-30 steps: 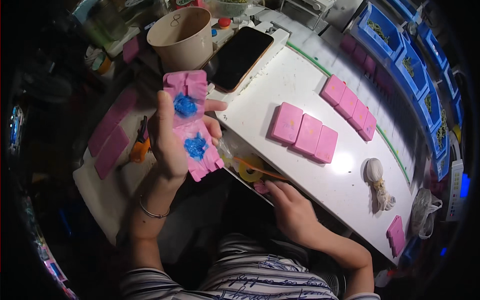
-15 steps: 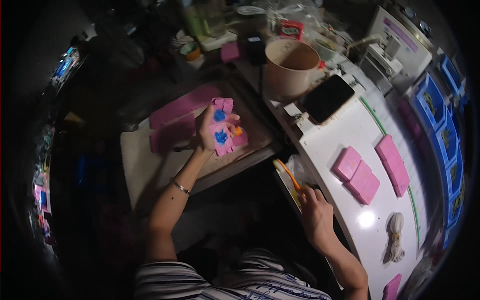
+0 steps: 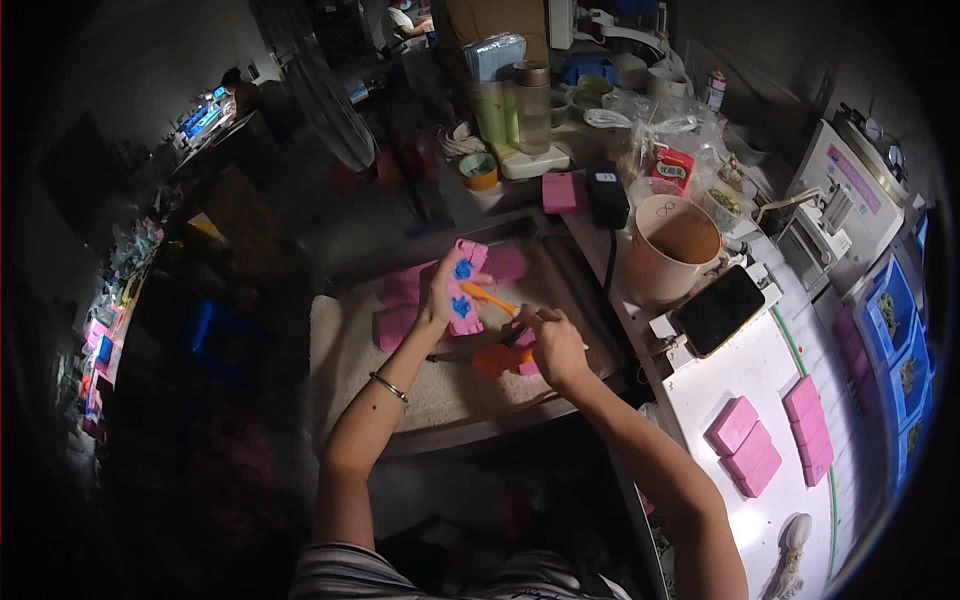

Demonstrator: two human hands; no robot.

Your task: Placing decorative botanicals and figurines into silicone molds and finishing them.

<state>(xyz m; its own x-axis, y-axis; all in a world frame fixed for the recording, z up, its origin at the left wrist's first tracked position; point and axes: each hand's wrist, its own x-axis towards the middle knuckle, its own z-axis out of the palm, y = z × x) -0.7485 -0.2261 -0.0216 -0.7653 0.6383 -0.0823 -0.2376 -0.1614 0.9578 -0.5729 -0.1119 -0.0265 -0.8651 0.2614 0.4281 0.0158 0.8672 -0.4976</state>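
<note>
My left hand (image 3: 438,296) is closed around a pink rubber mould (image 3: 471,252), held up above the tray (image 3: 345,380). Two blue patches (image 3: 461,306) show on the mould's face. In my right hand (image 3: 557,346) is a slim orange-handled tool (image 3: 491,297), pinched by the fingers; its far end reaches the mould between the patches. I cannot make out the tip. Below it, a blurred orange object (image 3: 497,360) and more pink moulds (image 3: 398,328) are over the tray.
At the right, a white worktop (image 3: 690,400) carries pink blocks (image 3: 750,458), a phone (image 3: 717,311), a beige bucket (image 3: 660,270) and a bundle of white cord (image 3: 793,550). Blue bins (image 3: 890,310) line the right edge. A large fan (image 3: 330,110) stands far left, and a person (image 3: 405,25) sits far back.
My right hand has moved left and away from me, bringing the orange tool from beside the worktop's edge to the mould. The view has tilted up, showing more of the room.
</note>
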